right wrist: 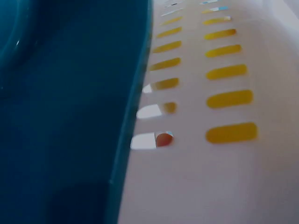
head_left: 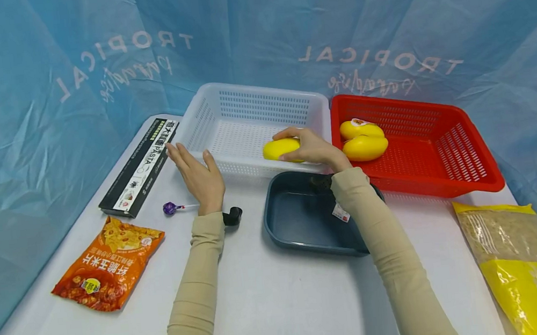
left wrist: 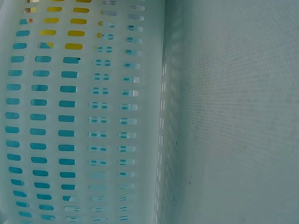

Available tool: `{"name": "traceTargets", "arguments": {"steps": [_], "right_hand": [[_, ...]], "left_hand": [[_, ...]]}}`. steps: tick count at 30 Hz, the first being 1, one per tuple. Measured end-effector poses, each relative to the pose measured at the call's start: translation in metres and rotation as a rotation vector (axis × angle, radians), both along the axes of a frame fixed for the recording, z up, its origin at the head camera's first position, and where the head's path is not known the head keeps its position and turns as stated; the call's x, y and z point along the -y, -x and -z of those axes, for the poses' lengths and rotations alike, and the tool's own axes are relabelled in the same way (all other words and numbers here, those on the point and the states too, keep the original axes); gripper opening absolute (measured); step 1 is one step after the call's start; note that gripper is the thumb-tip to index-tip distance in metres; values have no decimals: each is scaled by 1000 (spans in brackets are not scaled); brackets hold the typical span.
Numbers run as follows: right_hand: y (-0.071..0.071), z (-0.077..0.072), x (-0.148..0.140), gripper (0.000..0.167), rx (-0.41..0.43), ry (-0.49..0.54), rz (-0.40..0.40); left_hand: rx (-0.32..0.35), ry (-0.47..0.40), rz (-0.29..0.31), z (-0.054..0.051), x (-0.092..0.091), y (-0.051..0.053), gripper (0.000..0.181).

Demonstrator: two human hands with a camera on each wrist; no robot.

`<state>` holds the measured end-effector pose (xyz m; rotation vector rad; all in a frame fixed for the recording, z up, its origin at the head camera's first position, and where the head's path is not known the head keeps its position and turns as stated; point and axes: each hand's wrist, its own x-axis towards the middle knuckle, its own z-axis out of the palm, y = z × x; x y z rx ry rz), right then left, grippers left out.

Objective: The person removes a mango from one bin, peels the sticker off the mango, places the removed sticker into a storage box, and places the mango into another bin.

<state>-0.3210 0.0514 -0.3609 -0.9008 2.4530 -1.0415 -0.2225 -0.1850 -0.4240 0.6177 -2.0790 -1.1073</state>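
My right hand point(head_left: 315, 149) grips a yellow mango point(head_left: 277, 148) with thumb and fingers, inside the front right part of the white basket point(head_left: 266, 89). Yellow shows through the slots of the basket's wall point(right wrist: 196, 182) in the right wrist view. Beside the basket's front left corner is my left hand point(head_left: 203, 182), its fingers extended and holding nothing. Only the slotted wall point(left wrist: 148, 140) and the white tablecloth point(left wrist: 233, 116) appear in the left wrist view. Two more mangoes point(head_left: 366, 148) lie at the left end of the red basket point(head_left: 479, 160).
A dark blue basin point(head_left: 300, 242) stands under my right forearm. Left of my left hand are a pasta box point(head_left: 140, 169), a purple lollipop point(head_left: 169, 208) and an orange chip bag point(head_left: 110, 263). A yellow bag point(head_left: 525, 267) lies at the right edge.
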Motion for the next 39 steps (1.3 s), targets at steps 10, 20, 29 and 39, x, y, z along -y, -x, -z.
{"name": "traceTargets", "arguments": {"steps": [10,20,29,39], "right_hand": [[-2,0,3,48,-3,-111,-19],[-3,0,4,44,3,-164,-18],[-11,1,5,43,-30,-126,18],[-20,-3,-1,44,-28,-77,44]], "left_hand": [[-4,-8,7,1,0,1,65],[-9,2,0,1,0,1,64],[0,-15,10,-1,0,0,65],[-6,5,0,0,0,1,65]]}}
